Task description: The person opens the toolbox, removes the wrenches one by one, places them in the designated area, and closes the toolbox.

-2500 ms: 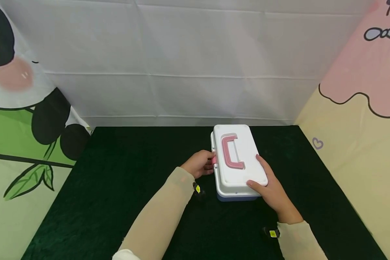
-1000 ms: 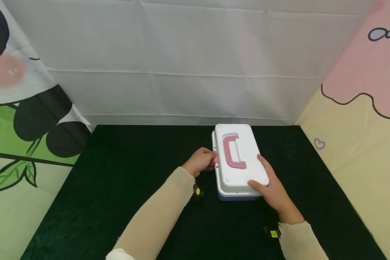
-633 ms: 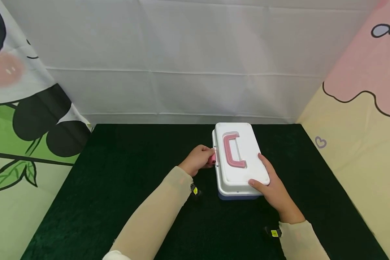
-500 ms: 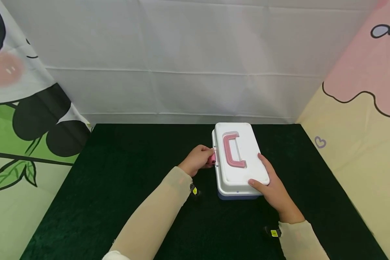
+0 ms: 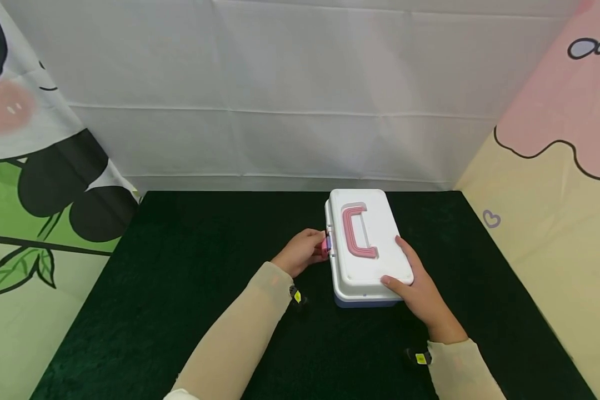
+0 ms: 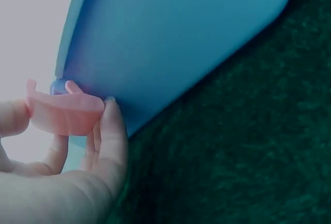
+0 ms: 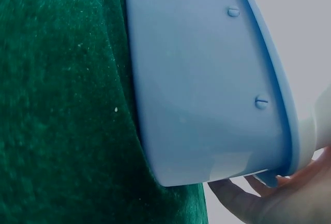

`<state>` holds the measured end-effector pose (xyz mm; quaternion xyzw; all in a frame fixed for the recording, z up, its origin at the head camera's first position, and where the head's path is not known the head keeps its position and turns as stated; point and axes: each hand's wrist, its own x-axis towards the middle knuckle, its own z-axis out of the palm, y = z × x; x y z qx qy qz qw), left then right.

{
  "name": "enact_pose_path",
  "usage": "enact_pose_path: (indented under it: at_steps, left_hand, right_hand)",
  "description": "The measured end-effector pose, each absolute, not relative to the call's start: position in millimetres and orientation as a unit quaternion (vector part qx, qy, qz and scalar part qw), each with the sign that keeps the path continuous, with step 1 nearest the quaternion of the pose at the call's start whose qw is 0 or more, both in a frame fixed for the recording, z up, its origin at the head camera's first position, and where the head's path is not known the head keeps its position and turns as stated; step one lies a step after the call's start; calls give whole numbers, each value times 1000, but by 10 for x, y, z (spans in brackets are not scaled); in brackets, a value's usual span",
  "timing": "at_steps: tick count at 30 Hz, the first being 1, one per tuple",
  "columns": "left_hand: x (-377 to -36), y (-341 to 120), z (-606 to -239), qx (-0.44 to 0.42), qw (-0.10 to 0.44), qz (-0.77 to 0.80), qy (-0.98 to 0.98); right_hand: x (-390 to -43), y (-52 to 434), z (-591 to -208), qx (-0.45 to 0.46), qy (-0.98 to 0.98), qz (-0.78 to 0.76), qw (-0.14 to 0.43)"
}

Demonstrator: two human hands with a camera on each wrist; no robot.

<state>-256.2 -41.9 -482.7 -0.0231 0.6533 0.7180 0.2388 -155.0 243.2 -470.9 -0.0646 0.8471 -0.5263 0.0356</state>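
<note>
The white plastic carry case with blue base sits toward the far right of the dark green velvet surface. Left hand: grip pinched on the small pink latch at the case's left side, latch swung outward (apparently released). Right hand: fingers curled over the near right corner, steadying. Judged step: unlatching. Next calls for raising the lid.
</note>
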Motion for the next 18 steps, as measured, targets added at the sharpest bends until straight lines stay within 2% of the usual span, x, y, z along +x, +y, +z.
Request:
enact_pose_path:
  at_steps: [18]
  left_hand:
    - [-2492, -436, -4870, -79, 242, 786, 564]
  right_hand:
    - [-1549, 2422, -4687, -61, 847, -527, 39]
